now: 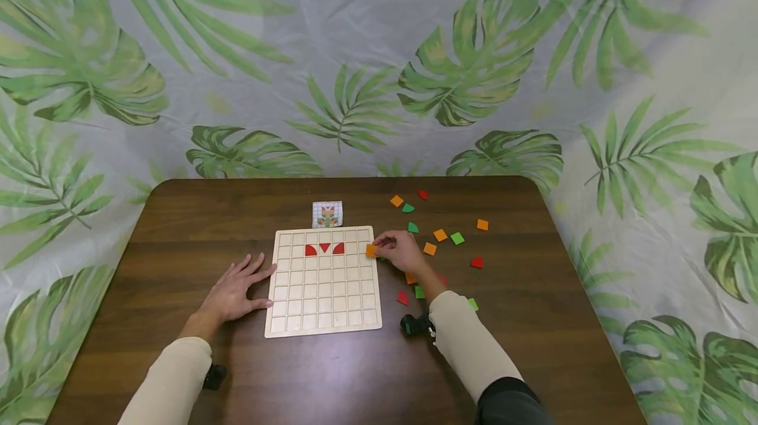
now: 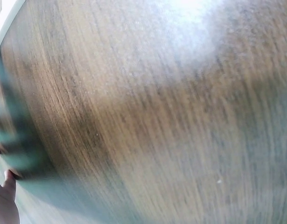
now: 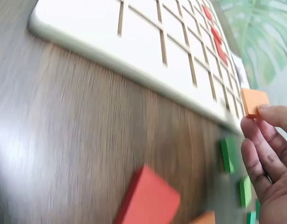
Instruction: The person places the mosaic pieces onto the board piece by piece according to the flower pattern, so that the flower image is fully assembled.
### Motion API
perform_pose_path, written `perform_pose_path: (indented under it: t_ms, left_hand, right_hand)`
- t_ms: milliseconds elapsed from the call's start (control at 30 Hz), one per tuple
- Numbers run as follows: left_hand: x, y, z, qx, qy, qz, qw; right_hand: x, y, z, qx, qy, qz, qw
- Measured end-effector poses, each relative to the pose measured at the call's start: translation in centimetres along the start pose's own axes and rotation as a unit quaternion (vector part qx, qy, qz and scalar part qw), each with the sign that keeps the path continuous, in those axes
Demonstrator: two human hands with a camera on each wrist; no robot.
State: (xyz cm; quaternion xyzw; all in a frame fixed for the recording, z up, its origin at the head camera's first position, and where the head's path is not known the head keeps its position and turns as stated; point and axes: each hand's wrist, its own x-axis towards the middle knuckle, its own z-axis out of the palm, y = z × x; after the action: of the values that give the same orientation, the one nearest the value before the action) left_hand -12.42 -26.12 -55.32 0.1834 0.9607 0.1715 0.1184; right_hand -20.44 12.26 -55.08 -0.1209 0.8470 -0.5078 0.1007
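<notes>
A square wooden grid board (image 1: 322,290) lies on the dark table, with two red quarter-round tiles (image 1: 310,250) and a red triangle tile (image 1: 324,247) between them in one row near its far side. My right hand (image 1: 403,252) pinches an orange square tile (image 3: 253,100) between thumb and fingers, at the board's right edge. To the board's left, my left hand (image 1: 233,292) rests with spread fingers, thumb and a fingertip at the board's edge. The left wrist view shows mostly table, with a few fingertips at its left border.
Behind the board lies a small pattern card (image 1: 328,214) with a gridded animal picture. Several loose tiles are scattered on the right, among them an orange square (image 1: 440,235), a light green square (image 1: 457,238) and a red piece (image 1: 476,262). A leaf-print cloth (image 1: 355,50) hangs behind the table.
</notes>
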Motion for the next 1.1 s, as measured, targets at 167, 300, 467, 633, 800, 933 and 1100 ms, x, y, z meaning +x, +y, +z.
perform_pose_path:
  t_ms: [167, 300, 467, 633, 800, 933, 1100]
  left_hand:
    - [0.0, 0.0, 0.0, 0.001, 0.000, 0.001, 1.0000]
    - [0.0, -0.1, 0.0, 0.001, 0.004, 0.004, 1.0000]
    - [0.0, -0.2, -0.1, 0.000, 0.001, 0.001, 1.0000]
    - [0.1, -0.2, -0.1, 0.003, -0.001, 0.002, 1.0000]
    - [0.2, -0.1, 0.0, 0.003, 0.002, 0.000, 1.0000]
    - [0.2, -0.2, 0.1, 0.001, 0.001, 0.001, 1.0000]
    - [0.2, -0.2, 0.1, 0.001, 0.004, 0.004, 1.0000]
  right_hand:
    - [0.9, -1.1, 1.8, -0.004, -0.009, 0.004, 0.9999]
    - [1.6, -1.7, 3.2, -0.018, -0.012, 0.014, 0.9997]
    - [2.2, -2.2, 4.8, -0.018, -0.013, 0.003, 0.9997]
    - [2.5, -2.7, 6.2, -0.015, -0.010, -0.013, 0.9998]
    - [2.5, -3.1, 7.1, -0.019, 0.001, -0.009, 0.9998]
    - [2.4, -3.1, 7.6, -0.031, 0.004, 0.002, 0.9995]
    - [2.4, -2.8, 8.0, -0.033, 0.004, 0.002, 0.9994]
